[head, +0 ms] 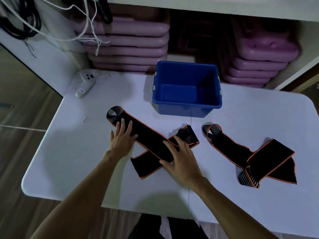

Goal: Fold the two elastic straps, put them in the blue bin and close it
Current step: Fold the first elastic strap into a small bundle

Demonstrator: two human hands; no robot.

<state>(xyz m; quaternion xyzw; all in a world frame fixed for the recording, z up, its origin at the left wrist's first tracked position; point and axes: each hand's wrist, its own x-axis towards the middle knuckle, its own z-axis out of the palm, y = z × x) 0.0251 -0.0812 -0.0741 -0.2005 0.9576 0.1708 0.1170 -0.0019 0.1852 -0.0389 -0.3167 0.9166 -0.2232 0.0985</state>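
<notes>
Two black elastic straps with orange edging lie on the white table. The left strap is folded over itself into a cross shape in front of me. My left hand lies flat on its upper-left arm, fingers spread. Pressing flat where the two arms cross is my right hand, also spread. The right strap sits crumpled and untouched near the table's right side. An open blue bin stands empty behind the straps. No lid is in view.
A white handheld controller rests at the table's far left corner, and a small screw lies on the left. Stacked pink trays fill the shelves behind. White cords hang at the upper left.
</notes>
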